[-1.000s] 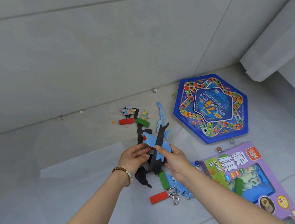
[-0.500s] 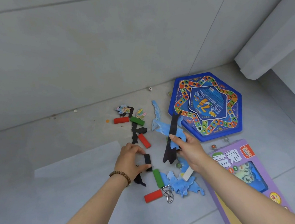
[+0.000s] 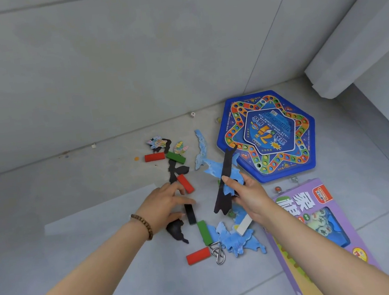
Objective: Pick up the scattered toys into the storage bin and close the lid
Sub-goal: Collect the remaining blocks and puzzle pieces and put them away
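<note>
Desk: Where are the toys?

Operator: I see them scattered on the floor (image 3: 187, 293), in a loose heap near its far edge, where it meets the wall (image 3: 128, 57). There are coloured blocks, flat cutouts and a metal ring puzzle (image 3: 217, 252).

Desk: What has the right hand got?

Operator: The right hand (image 3: 248, 192) is raised over the heap. Its thumb and fingers are closed round a bundle of flat cutouts (image 3: 226, 168), a long black one over a blue one, held tilted and clear of the floor.

Desk: And the left?

Operator: The left hand (image 3: 166, 204) is down at the floor, fingers mostly straight. The forefinger sits at the far end of a black block (image 3: 190, 213) and the thumb lies alongside it. I cannot tell whether that is a real pinch. A slanted red block (image 3: 185, 184) is just beyond the fingertips, and a beaded bracelet (image 3: 143, 226) is on that wrist.

Desk: Around that?

Operator: Nearer me, a green block (image 3: 204, 232) lies just beside the black one. Past it a near red block (image 3: 198, 255) touches the ring puzzle, next to more blue cutouts (image 3: 242, 242) with a white block (image 3: 244, 224) on them. Toward the floor's right side, a blue hexagonal game board (image 3: 268, 135) lies flat near the wall. A purple game box (image 3: 318, 205) lies closer to me, with a marble (image 3: 277, 189) between the two. A small die (image 3: 192, 114) sits right at the wall.
</note>
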`<state>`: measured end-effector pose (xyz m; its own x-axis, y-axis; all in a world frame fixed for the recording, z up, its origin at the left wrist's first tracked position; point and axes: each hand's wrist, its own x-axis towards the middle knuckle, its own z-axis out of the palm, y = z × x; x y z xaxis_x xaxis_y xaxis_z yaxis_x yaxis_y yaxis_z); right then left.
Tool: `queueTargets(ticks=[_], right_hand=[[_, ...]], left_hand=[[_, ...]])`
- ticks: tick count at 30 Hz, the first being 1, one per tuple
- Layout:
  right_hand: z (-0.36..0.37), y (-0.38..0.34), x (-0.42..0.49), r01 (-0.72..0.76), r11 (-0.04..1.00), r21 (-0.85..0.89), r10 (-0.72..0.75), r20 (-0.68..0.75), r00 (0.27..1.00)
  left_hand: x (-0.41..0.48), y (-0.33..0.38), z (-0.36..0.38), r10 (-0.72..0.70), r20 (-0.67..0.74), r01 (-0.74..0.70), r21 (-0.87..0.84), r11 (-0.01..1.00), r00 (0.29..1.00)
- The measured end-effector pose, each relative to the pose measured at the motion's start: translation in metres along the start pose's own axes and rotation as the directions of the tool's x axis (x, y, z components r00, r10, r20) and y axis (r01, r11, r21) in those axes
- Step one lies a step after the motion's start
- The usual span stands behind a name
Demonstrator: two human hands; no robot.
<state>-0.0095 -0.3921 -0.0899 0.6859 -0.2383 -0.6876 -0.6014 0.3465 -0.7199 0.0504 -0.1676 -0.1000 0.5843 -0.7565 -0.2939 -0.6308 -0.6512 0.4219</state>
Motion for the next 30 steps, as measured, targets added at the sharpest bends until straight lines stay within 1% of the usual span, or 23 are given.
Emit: queueTargets(ticks=[3,5,6,7,8,9,10,12,13,15,17,19,20,21,22,23,25,27,28,30], right_hand=[[-0.002,-0.001,0.000,-0.007,0.999,0.051,0.007,-0.004,1.000],[-0.003,-0.002,-0.001,-0.003,0.997,0.082,0.003,0.002,1.000],[-0.003,-0.002,-0.001,-0.003,0.996,0.094,0.003,-0.002,1.000],[-0.003,-0.002,-0.001,-0.002,0.995,0.098,0.003,-0.007,1.000],[-0.003,-0.003,0.000,-0.003,0.995,0.100,0.004,-0.009,1.000],[-0.002,-0.003,0.000,-0.003,0.995,0.102,0.004,-0.009,1.000],[-0.001,-0.004,0.000,-0.006,0.995,0.103,0.007,-0.007,1.000],[0.000,-0.006,0.001,-0.001,0.994,0.106,0.001,-0.001,1.000],[0.001,-0.008,0.001,0.006,0.994,0.111,-0.006,0.000,1.000],[0.002,-0.010,0.002,0.018,0.992,0.122,-0.019,0.008,1.000],[0.002,-0.011,0.002,0.023,0.992,0.122,-0.025,0.011,1.000],[0.002,-0.011,0.001,0.021,0.992,0.126,-0.022,0.007,1.000],[0.002,-0.011,0.000,0.020,0.991,0.131,-0.021,0.004,1.000],[0.002,-0.011,-0.001,0.020,0.990,0.136,-0.020,0.001,1.000],[0.001,-0.010,-0.001,0.020,0.990,0.142,-0.020,0.000,1.000],[0.000,-0.010,-0.002,0.019,0.989,0.147,-0.018,-0.003,1.000],[-0.002,-0.010,-0.003,0.017,0.988,0.151,-0.017,-0.003,1.000],[-0.003,-0.010,-0.006,0.019,0.987,0.159,-0.020,0.005,1.000],[-0.003,-0.010,-0.008,0.022,0.987,0.160,-0.023,0.008,1.000],[-0.004,-0.010,-0.011,0.029,0.986,0.164,-0.030,0.001,1.000]], left_hand=[[0.010,0.000,0.004,0.064,0.041,-0.066,0.049,0.997,0.997],[0.010,-0.001,0.003,0.063,0.005,-0.063,0.008,0.998,0.998],[0.011,-0.004,0.003,0.048,-0.065,-0.049,-0.015,0.999,0.997],[0.012,-0.007,0.001,0.011,-0.163,-0.021,-0.057,0.998,0.986],[0.014,-0.009,-0.001,-0.053,-0.259,0.023,-0.115,0.993,0.964],[0.017,-0.010,-0.006,-0.119,-0.321,0.068,-0.167,0.984,0.940],[0.020,-0.010,-0.010,-0.151,-0.341,0.094,-0.177,0.980,0.928],[0.032,-0.009,-0.014,-0.097,-0.271,0.078,-0.083,0.994,0.958],[0.037,-0.009,-0.016,-0.062,-0.220,0.058,-0.025,0.998,0.974],[0.045,-0.010,-0.021,-0.045,-0.099,0.055,0.097,0.994,0.994],[0.053,-0.012,-0.024,-0.033,0.002,0.032,0.209,0.977,0.999],[0.057,-0.011,-0.026,-0.012,0.048,-0.003,0.307,0.952,0.999],[0.057,-0.009,-0.027,0.001,0.053,-0.017,0.313,0.950,0.999],[0.055,-0.005,-0.028,0.008,0.091,-0.037,0.317,0.948,0.996],[0.052,-0.004,-0.027,0.055,0.087,-0.081,0.332,0.940,0.995],[0.046,-0.003,-0.025,0.146,0.001,-0.138,0.325,0.936,0.989],[0.030,0.003,-0.018,0.244,-0.058,-0.227,0.214,0.950,0.968],[0.015,0.011,-0.006,0.275,-0.018,-0.271,0.108,0.956,0.961],[0.008,0.016,0.000,0.276,0.043,-0.279,0.093,0.956,0.960],[0.001,0.024,0.010,0.319,0.116,-0.329,0.078,0.941,0.941]])
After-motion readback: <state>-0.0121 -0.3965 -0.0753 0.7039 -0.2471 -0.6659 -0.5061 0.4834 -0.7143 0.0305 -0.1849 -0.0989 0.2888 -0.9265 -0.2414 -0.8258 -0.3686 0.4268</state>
